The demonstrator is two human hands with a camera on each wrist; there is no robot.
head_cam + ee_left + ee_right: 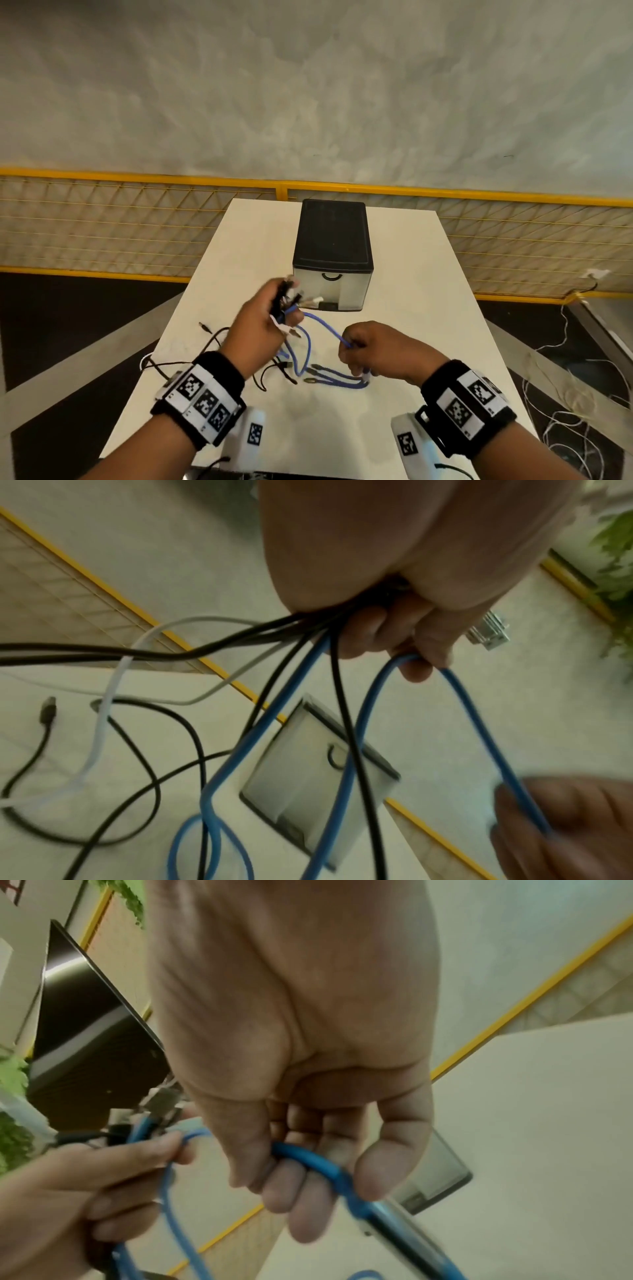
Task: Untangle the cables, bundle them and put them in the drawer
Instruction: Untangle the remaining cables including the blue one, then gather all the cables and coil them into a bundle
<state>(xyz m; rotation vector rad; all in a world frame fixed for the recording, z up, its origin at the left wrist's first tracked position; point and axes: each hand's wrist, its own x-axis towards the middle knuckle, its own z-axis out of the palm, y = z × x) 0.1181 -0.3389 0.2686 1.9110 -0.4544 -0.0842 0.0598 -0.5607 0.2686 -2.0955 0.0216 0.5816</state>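
Cables [310, 359]: mixed lot of blue, black and white leads, partly gathered, partly loose on the tabletop [394, 325]. Location: near half of the tabletop, between the drawer unit and the near edge, with several ends lifted off the surface.

Item 1, blue cable [455, 696]. Strung between both hands. One stretch arcs from the left hand to the right; the remainder lies in loops near the near edge, its plug ends resting on the surface. Held taut enough, I judge, to be drawn clear of the black leads it crosses.

Item 2, black cables [164, 653]. Several strands fan out from the left fist toward the left edge of the tabletop, 1 plug [48, 710] lying free there. They trail because only their upper ends are collected.

Item 3, white cable [113, 685]. Runs from the same fist down to the left side, crossing the black strands.

Left hand [270, 318]: raised above the tabletop, fingers curled tight round a cluster of cable ends and connectors; it serves as the anchor so the bundle stays together.

Right hand [373, 349]: lower, closer to the near edge, fingers [298, 1183] curled round the blue cable, which passes across them. Likely the working hand, feeding the lead through.

Drawer unit [330, 253]: black top, pale front, standing toward the far edge, just beyond the left hand. Drawer front [308, 772] is closed; nothing stowed yet that I can see.

Status, as a judgement: untangling in progress; bundling and stowing remain.
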